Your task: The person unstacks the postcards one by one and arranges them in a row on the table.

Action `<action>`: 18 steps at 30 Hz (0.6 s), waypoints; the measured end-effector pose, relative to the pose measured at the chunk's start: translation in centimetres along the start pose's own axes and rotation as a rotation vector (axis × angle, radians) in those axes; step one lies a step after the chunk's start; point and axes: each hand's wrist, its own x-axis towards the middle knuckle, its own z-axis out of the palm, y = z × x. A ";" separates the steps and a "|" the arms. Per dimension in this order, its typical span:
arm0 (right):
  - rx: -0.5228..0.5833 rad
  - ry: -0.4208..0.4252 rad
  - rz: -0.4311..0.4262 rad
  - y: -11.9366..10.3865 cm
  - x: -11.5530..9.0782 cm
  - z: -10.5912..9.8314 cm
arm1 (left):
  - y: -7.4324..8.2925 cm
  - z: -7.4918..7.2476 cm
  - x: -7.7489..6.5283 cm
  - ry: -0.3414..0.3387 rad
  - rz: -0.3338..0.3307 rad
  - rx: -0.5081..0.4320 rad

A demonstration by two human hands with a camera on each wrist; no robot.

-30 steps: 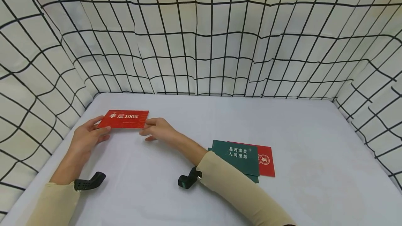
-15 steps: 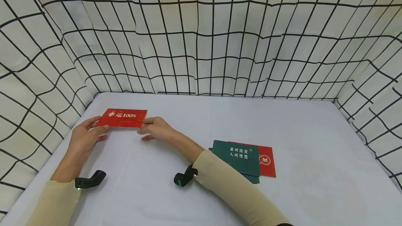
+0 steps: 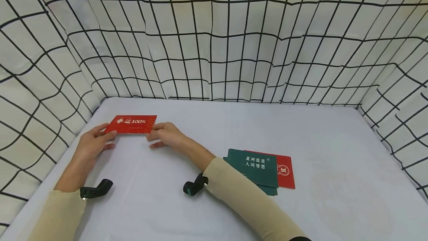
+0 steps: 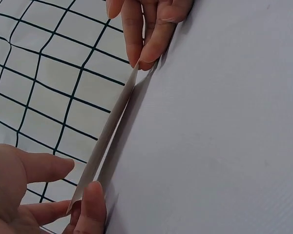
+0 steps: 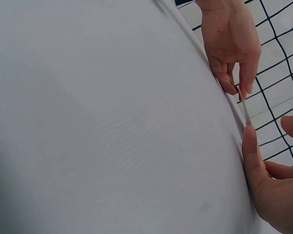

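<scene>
A red card [image 3: 132, 124] with white lettering is held by both hands over the far left of the white table. My left hand [image 3: 91, 144] pinches its left end. At the right end, the fingers of my right hand [image 3: 168, 134] pinch the edge. The left wrist view shows the card [image 4: 107, 134] nearly edge-on, with its pale underside just off the cloth. To the right of centre lie green cards [image 3: 260, 170] with pale lettering, overlapping one another. Another red card [image 3: 285, 176] with a round emblem shows from under them. My right sleeve hides part of this pile.
White cloth covers the table [image 3: 334, 140]. Black grid netting [image 3: 220, 47] in front of white fabric rises along the back and both sides. Each wrist carries a black camera, such as the one by the left cuff [image 3: 97, 189].
The held red card and my right forearm have shifted slightly left and away, and the card looks a little flatter. Both hands keep their hold. The pile lies as before.
</scene>
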 end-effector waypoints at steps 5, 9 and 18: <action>-0.011 -0.017 -0.011 0.1 0.3 0.0 | -0.1 -0.3 0.2 -0.065 0.013 0.039; -0.011 -0.019 -0.023 0.1 0.6 0.1 | -0.1 -0.5 0.4 -0.084 0.020 0.096; -0.034 -0.013 -0.025 0.2 0.6 0.3 | 0.1 -0.5 0.7 -0.088 0.005 0.189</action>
